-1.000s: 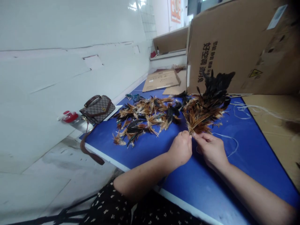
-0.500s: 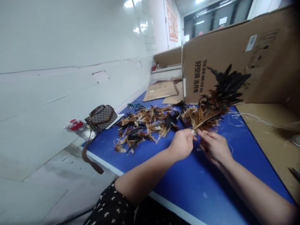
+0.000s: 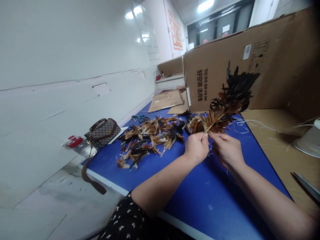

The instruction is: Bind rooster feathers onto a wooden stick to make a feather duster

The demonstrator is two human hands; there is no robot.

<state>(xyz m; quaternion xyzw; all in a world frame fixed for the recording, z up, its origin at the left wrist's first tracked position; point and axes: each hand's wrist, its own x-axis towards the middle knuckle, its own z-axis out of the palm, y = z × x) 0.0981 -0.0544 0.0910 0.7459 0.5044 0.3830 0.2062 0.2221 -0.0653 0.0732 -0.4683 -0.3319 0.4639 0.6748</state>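
A bushy bundle of brown and black feathers (image 3: 221, 111) rises above my two hands, its dark tips pointing up and right. Its pale lower end is pinched between the thumb and fingers of my left hand (image 3: 197, 147). Close beside it, my right hand (image 3: 228, 149) is closed at the same end, its fingertips almost meeting the left thumb. What exactly lies between the right fingertips is too small to make out. On the blue table (image 3: 180, 190), left of my hands, lies a spread pile of loose brown and black feather bunches (image 3: 150, 138).
A large cardboard box (image 3: 225, 53) stands behind the feathers. Flat cardboard pieces (image 3: 166, 100) lie at the back. To the left are a patterned handbag (image 3: 103, 131) and a red-capped bottle (image 3: 77, 144). Scissors (image 3: 307, 186) and a spool of white string (image 3: 308, 141) sit at the right.
The view has shifted right, bringing the scissors and spool further in. The long tan feather that slanted right across the bundle now stands more upright near my fingertips. Both hands remain at its base.
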